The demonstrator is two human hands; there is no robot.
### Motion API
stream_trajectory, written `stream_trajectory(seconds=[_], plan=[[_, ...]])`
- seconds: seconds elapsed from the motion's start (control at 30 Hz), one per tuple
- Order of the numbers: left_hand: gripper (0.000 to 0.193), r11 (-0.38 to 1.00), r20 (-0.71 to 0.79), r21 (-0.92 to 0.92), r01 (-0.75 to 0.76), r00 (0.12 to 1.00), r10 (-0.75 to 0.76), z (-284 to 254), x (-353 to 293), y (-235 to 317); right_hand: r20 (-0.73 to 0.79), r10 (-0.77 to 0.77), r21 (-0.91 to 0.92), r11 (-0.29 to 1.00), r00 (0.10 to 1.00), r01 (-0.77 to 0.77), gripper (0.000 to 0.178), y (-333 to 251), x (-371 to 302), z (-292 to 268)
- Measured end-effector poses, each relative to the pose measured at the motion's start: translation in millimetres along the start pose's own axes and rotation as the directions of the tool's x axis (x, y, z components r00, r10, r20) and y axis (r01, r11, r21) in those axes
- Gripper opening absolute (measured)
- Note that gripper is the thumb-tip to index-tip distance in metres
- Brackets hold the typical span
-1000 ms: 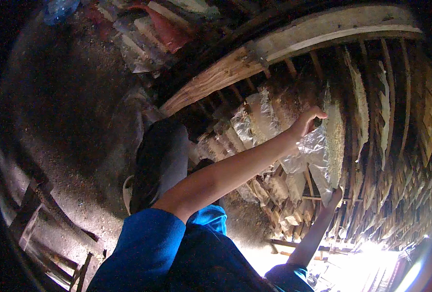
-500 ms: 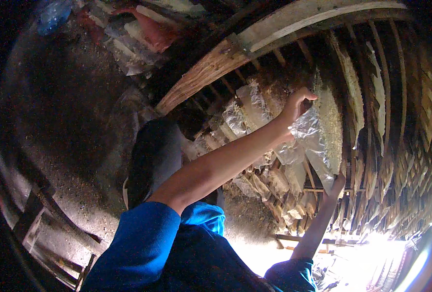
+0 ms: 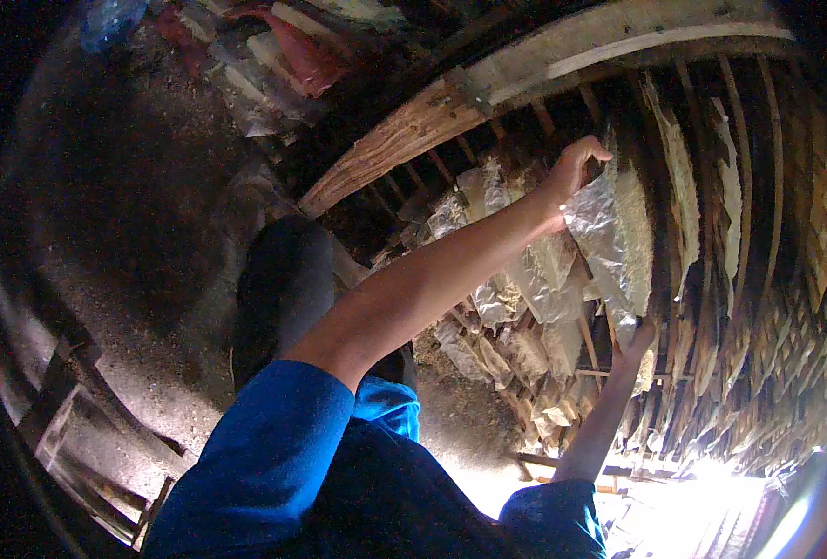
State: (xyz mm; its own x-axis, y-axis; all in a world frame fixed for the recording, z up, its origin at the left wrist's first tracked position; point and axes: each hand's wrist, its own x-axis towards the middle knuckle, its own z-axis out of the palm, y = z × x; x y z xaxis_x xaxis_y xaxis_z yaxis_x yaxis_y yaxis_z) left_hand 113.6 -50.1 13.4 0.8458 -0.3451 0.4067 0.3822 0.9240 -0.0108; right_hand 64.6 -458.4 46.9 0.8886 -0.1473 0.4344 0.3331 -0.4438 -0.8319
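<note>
My left hand [image 3: 574, 172] reaches up and grips the top edge of a clear plastic sheet [image 3: 609, 238] that hangs against a wooden slatted rack [image 3: 758, 242]. My right hand [image 3: 633, 343] is lower, fingers at the bottom edge of the same sheet, where pale flat pieces sit between the slats. Both arms wear short blue sleeves. The sheet is crinkled and drapes between the two hands.
A thick wooden beam [image 3: 488, 98] crosses above the rack. More crumpled plastic sheets [image 3: 507, 298] lie on the lower slats. My dark-trousered leg [image 3: 278, 289] stands on a dirt floor [image 3: 125, 233]. Wooden frames [image 3: 78, 410] lie at lower left; bright light glares at lower right.
My left hand has lifted the sheet's top edge higher along the rack. My right hand has followed upward at the sheet's bottom edge.
</note>
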Motion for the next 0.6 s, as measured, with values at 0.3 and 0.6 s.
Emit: stream_trajectory(seconds=[0.3, 0.6], plan=[[0.04, 0.999, -0.042, -0.015, 0.036, 0.998, -0.036, 5, -5, 1, -0.09, 0.164, 0.086, 0.984, 0.982, -0.157, 0.038, 0, -3, 7], [0.043, 0.996, -0.125, 0.072, -0.05, 0.99, 0.059, -3, 27, 12, -0.16, 0.286, 0.125, 0.955, 0.945, -0.268, 0.037, -10, 26, 43]])
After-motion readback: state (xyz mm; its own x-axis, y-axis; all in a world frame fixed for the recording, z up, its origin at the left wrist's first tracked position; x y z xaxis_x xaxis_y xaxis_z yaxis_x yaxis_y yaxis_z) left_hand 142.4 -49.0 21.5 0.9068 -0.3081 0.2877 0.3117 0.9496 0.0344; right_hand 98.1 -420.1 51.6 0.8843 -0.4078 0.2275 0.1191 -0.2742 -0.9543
